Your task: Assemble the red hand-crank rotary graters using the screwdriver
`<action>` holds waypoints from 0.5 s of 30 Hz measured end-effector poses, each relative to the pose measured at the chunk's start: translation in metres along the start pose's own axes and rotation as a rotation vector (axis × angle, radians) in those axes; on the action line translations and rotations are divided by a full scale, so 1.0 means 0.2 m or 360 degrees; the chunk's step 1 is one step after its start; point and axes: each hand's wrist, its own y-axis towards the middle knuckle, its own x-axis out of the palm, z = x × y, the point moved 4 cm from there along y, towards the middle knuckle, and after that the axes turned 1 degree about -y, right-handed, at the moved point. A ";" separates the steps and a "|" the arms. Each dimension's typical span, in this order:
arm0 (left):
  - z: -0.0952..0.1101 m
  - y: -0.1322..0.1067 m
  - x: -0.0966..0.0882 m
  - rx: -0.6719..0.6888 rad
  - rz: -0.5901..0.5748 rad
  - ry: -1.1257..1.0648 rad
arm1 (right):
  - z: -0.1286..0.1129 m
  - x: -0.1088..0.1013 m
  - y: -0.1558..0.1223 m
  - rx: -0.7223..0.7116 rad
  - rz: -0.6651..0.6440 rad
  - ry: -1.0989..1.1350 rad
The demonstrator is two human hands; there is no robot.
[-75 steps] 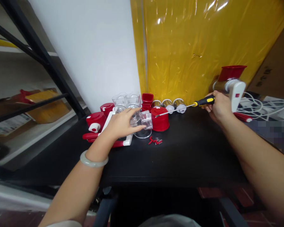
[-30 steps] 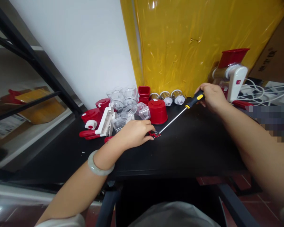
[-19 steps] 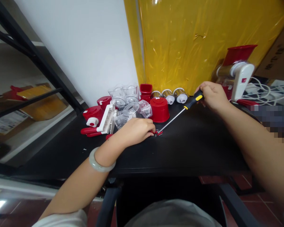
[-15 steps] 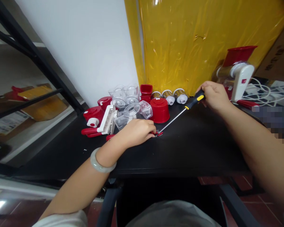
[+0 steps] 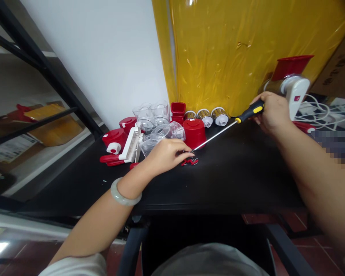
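Note:
My right hand (image 5: pixel 271 113) grips the black and yellow handle of a long screwdriver (image 5: pixel 232 124). Its shaft slants down to the left, and the tip sits just above a small pile of red and metal screws (image 5: pixel 190 161) on the black table (image 5: pixel 218 180). My left hand (image 5: pixel 166 153) hovers beside that tip with fingers pinched together at it; what they pinch is too small to name. A pale bangle circles my left wrist.
A red cup (image 5: pixel 194 133), clear plastic containers (image 5: pixel 155 124), red and white parts (image 5: pixel 120 143) and three metal drums (image 5: pixel 208 115) stand at the back. A red-topped white grater unit (image 5: pixel 290 82) and white cables (image 5: pixel 322 115) sit at the right. Yellow film covers the wall behind; a black shelf frame stands left.
My left hand left the clear container and came down to the screw pile. The screwdriver tip dipped to the pile, then rose a little as my right hand moved up and right.

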 end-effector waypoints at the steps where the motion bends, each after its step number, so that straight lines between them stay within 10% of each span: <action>1: 0.00 0.00 -0.01 0.0008 0.0028 0.0001 | 0.00 -0.01 0.01 -0.0008 0.0018 0.0009; 15: 0.00 0.00 -0.01 0.0021 -0.0042 0.0277 | -0.04 0.01 -0.01 -0.0102 0.0077 0.0049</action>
